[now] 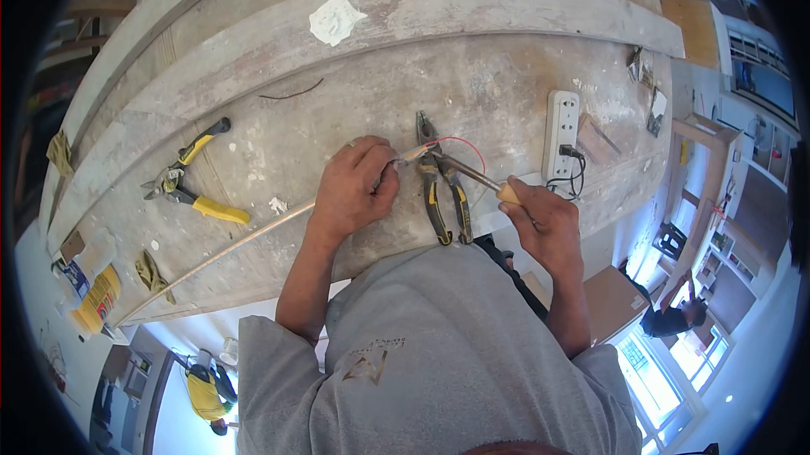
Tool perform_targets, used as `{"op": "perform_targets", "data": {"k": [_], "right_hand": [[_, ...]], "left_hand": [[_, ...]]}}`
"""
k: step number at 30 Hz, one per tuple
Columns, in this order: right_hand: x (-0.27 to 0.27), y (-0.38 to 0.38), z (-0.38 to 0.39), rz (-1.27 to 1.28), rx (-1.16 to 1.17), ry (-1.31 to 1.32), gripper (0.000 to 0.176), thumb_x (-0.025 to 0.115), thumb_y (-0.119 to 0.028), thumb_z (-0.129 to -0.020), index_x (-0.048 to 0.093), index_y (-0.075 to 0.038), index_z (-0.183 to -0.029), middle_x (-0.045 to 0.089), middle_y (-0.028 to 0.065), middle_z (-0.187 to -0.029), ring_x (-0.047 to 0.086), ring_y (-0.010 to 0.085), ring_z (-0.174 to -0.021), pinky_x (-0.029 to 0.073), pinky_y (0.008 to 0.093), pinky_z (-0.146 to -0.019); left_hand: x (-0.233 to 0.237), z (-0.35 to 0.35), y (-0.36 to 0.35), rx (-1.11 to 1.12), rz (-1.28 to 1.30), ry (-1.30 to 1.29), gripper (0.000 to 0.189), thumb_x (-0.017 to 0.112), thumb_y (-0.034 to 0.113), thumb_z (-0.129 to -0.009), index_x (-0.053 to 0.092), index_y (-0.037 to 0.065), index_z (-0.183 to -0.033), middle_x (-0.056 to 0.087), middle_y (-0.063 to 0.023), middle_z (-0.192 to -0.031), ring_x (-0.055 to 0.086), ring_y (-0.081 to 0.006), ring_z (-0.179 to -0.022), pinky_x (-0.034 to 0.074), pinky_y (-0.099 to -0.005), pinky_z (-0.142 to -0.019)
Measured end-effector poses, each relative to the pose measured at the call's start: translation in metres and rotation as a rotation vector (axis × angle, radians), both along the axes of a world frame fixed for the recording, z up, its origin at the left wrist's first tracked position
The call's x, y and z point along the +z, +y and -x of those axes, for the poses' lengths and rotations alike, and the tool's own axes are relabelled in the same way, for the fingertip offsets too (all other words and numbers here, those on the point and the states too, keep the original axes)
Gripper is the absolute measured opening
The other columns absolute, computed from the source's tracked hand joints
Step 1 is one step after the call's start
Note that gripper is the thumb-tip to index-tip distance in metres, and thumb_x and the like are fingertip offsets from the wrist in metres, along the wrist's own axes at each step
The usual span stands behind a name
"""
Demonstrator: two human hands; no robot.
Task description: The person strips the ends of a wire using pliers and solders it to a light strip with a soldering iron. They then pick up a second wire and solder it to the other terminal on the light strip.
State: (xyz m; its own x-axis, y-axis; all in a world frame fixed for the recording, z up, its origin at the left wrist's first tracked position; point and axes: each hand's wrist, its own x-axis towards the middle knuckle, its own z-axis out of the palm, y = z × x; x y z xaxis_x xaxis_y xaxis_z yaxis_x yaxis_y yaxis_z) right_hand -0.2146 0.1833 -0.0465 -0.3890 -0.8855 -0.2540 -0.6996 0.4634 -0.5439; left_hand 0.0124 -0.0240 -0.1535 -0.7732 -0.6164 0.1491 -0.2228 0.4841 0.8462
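My left hand (356, 185) is closed around a long thin pale strip (245, 244) that runs down to the lower left over the workbench. The strip's tip pokes out to the right of my fingers, near the pliers. My right hand (542, 217) grips the wooden handle (509, 194) of a tool whose metal shaft points up and left to the strip's tip. Black-and-yellow pliers (440, 181) lie on the bench between my hands, under the shaft. A thin red wire (474, 150) curves from the strip's tip over the pliers.
Yellow-handled snips (196, 177) lie at the left. A white power strip (559, 139) with a black plug stands to the right. Long boards (472, 6) cross the bench's far side. Two other people (207, 392) are in the background, one lower left, one (672, 317) lower right.
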Motion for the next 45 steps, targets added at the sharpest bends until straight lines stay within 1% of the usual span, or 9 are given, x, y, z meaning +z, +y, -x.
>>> {"op": "perform_targets", "data": {"k": [3, 5, 6, 9, 11, 29, 32, 42, 45], "right_hand": [[0.002, 0.001, 0.0, -0.02, -0.005, -0.009, 0.036, 0.082, -0.015, -0.095, 0.078, 0.001, -0.127, 0.08, 0.0197, -0.101, 0.077, 0.0349, -0.083, 0.062, 0.042, -0.076], [0.0, 0.002, 0.0, 0.002, 0.006, 0.0, 0.037, 0.082, -0.015, -0.095, 0.078, 0.001, -0.127, 0.08, 0.0199, -0.101, 0.077, 0.035, -0.083, 0.062, 0.0422, -0.076], [-0.003, 0.003, 0.0, 0.019, 0.013, 0.011, 0.036, 0.082, -0.015, -0.095, 0.078, 0.001, -0.127, 0.08, 0.0197, -0.101, 0.077, 0.035, -0.082, 0.062, 0.0423, -0.076], [-0.006, 0.004, 0.0, 0.032, 0.023, 0.023, 0.036, 0.083, -0.014, -0.094, 0.077, 0.001, -0.127, 0.08, 0.0195, -0.1, 0.076, 0.0349, -0.081, 0.062, 0.0427, -0.075], [-0.007, 0.003, -0.001, 0.028, 0.024, 0.026, 0.036, 0.083, -0.014, -0.094, 0.077, 0.001, -0.127, 0.08, 0.0195, -0.1, 0.076, 0.0349, -0.081, 0.062, 0.0429, -0.074], [-0.01, 0.0, 0.0, -0.005, 0.054, 0.042, 0.037, 0.082, -0.015, -0.095, 0.076, 0.003, -0.126, 0.08, 0.0208, -0.1, 0.076, 0.0364, -0.082, 0.062, 0.0439, -0.075], [-0.009, -0.001, 0.001, -0.044, 0.052, 0.025, 0.036, 0.082, -0.015, -0.096, 0.076, 0.003, -0.126, 0.079, 0.0209, -0.101, 0.076, 0.0366, -0.081, 0.062, 0.0439, -0.074], [-0.007, -0.002, 0.003, -0.096, 0.059, -0.016, 0.036, 0.079, -0.016, -0.098, 0.075, 0.003, -0.128, 0.076, 0.0198, -0.092, 0.074, 0.0371, -0.076, 0.059, 0.0452, -0.071], [-0.007, -0.003, 0.004, -0.111, 0.062, -0.022, 0.035, 0.078, -0.017, -0.099, 0.074, 0.003, -0.128, 0.075, 0.0197, -0.09, 0.073, 0.0375, -0.076, 0.058, 0.0458, -0.07]], "left_hand": [[0.0, 0.001, 0.0, -0.001, 0.002, -0.005, 0.023, 0.074, -0.003, -0.08, 0.068, 0.005, -0.101, 0.073, -0.0138, -0.105, 0.072, -0.0362, -0.09, 0.059, -0.0455, -0.079], [0.001, 0.003, 0.0, 0.012, 0.039, 0.039, 0.02, 0.072, -0.006, -0.084, 0.067, 0.004, -0.101, 0.072, -0.0135, -0.1, 0.071, -0.0346, -0.082, 0.058, -0.0428, -0.071], [0.001, 0.003, -0.001, 0.012, 0.04, 0.038, 0.02, 0.072, -0.006, -0.084, 0.067, 0.004, -0.101, 0.072, -0.0135, -0.1, 0.071, -0.0346, -0.082, 0.058, -0.0428, -0.071], [0.001, 0.001, -0.001, 0.002, 0.035, 0.034, 0.021, 0.072, -0.006, -0.084, 0.067, 0.005, -0.101, 0.072, -0.0134, -0.1, 0.071, -0.0343, -0.082, 0.058, -0.0426, -0.071], [-0.001, -0.001, 0.001, -0.002, 0.003, -0.008, 0.023, 0.075, -0.003, -0.08, 0.068, 0.004, -0.101, 0.073, -0.0141, -0.105, 0.072, -0.0362, -0.09, 0.059, -0.0453, -0.078], [-0.001, -0.002, 0.001, -0.011, 0.01, -0.005, 0.024, 0.075, -0.002, -0.081, 0.068, 0.004, -0.103, 0.073, -0.0143, -0.106, 0.072, -0.036, -0.09, 0.059, -0.0452, -0.079], [0.001, 0.001, 0.0, 0.006, 0.047, 0.023, 0.02, 0.073, -0.005, -0.084, 0.068, 0.005, -0.101, 0.073, -0.0126, -0.101, 0.072, -0.0332, -0.084, 0.058, -0.0421, -0.072], [0.0, 0.001, 0.0, -0.001, 0.048, 0.032, 0.021, 0.073, -0.006, -0.084, 0.068, 0.005, -0.101, 0.072, -0.0127, -0.101, 0.071, -0.0327, -0.082, 0.058, -0.042, -0.071], [-0.001, -0.001, 0.001, -0.012, 0.013, -0.008, 0.025, 0.075, -0.002, -0.081, 0.068, 0.005, -0.103, 0.072, -0.0133, -0.107, 0.071, -0.0356, -0.089, 0.058, -0.0451, -0.079]]}}
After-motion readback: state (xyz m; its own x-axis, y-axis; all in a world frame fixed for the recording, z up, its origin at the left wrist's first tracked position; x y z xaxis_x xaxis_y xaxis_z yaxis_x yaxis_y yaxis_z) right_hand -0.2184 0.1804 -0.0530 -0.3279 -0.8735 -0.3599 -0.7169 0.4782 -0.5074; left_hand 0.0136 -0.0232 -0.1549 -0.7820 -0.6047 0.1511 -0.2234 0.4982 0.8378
